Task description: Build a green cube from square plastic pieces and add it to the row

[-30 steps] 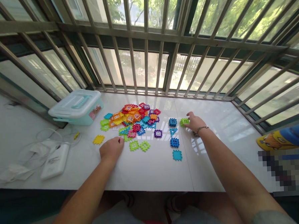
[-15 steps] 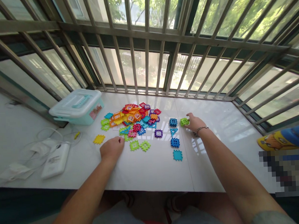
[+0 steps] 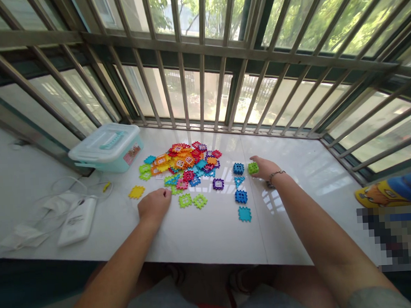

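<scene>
Well, through the head camera, your right hand (image 3: 265,168) has crept slightly left since the last look, taking the green interlocking block (image 3: 252,168) with it, so the block now sits a little closer to the blue block (image 3: 238,168). Your left hand (image 3: 154,205) has hardly moved. The right fingers and thumb make a narrow grip around the green block, which stays down on the white stone countertop (image 3: 210,245), and a metal bracelet (image 3: 275,174) circles that wrist. Your left hand lies palm down with its fingers loosely curled, and you cannot tell whether anything is under them. It is just in front of the heap of coloured plastic pieces (image 3: 185,166), near the lime square piece (image 3: 185,200). To the right of the heap, the blue block, a teal triangle (image 3: 239,181), a second blue block (image 3: 241,196) and a flat teal square (image 3: 245,214) form a line running toward you. Left of the heap stands a lidded plastic box (image 3: 105,147) with a turquoise base; its translucent lid is on, and you cannot tell what is inside. Farther left lies a white power bank (image 3: 77,221).
</scene>
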Demonstrator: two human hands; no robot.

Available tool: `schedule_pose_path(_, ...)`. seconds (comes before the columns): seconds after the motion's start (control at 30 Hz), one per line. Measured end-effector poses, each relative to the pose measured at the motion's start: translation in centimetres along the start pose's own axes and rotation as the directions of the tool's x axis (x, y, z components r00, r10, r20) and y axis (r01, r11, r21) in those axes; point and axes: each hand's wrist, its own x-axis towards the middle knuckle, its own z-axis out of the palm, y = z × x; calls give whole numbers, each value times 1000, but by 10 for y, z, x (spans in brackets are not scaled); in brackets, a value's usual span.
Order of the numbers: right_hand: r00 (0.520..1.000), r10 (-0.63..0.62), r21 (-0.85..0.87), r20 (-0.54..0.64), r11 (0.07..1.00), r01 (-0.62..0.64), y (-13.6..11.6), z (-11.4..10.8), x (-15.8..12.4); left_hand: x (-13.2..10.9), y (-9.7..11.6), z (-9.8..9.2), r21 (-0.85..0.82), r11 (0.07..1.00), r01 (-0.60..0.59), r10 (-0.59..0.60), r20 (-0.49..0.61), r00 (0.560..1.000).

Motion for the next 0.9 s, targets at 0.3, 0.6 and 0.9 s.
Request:
schedule_pose_path(0.3,997,-33,-29,63,999,35,4,0,10,0,0,-1,9,1000,-5,5,1,1000)
schedule_pose_path(0.6,997,-23,-75,72,997,29,5,0,12,0,0,-2,0,1000,-5,5,5,1000)
schedule_pose_path(0.9,988,-9,-119,156,993,27,0,-6,24,0,0,0,12,1000,-10,10,-9,1000)
